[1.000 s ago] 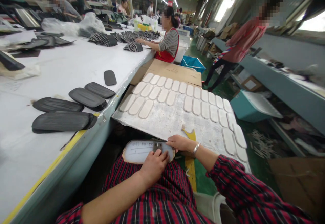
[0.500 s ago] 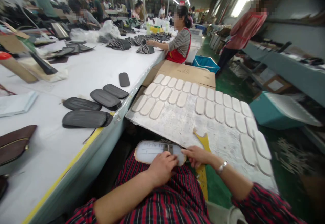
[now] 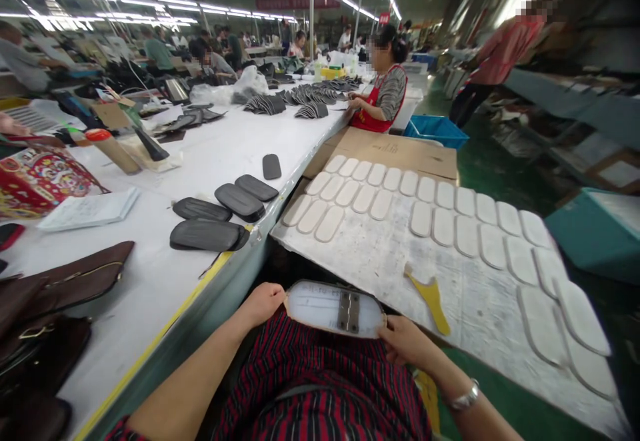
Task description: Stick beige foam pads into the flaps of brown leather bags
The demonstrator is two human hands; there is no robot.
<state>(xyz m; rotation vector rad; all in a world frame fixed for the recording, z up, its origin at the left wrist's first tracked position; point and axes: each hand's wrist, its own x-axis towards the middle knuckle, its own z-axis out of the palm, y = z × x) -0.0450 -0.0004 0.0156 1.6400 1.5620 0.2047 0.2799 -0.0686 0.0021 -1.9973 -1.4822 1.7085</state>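
Observation:
A long rounded white template (image 3: 320, 309) with a small metal hinge at its middle lies across my lap. My left hand (image 3: 263, 302) grips its left end with curled fingers. My right hand (image 3: 404, 341) holds its right end, fingers closed round the edge. Just beyond it a white board (image 3: 380, 261) carries rows of pale oval pads (image 3: 373, 202). A yellow scraper (image 3: 431, 296) lies on the board near my right hand.
To my left runs a long white table (image 3: 150, 254) with black oval pieces (image 3: 207, 234), brown bags (image 3: 55, 288) and a booklet. A person in a red apron sits further along it. Another person stands at the right. A teal bin (image 3: 595, 234) stands right.
My left hand has slid from the template's middle to its left end, and my right hand now holds its right end. The view has swung left, showing more of the table.

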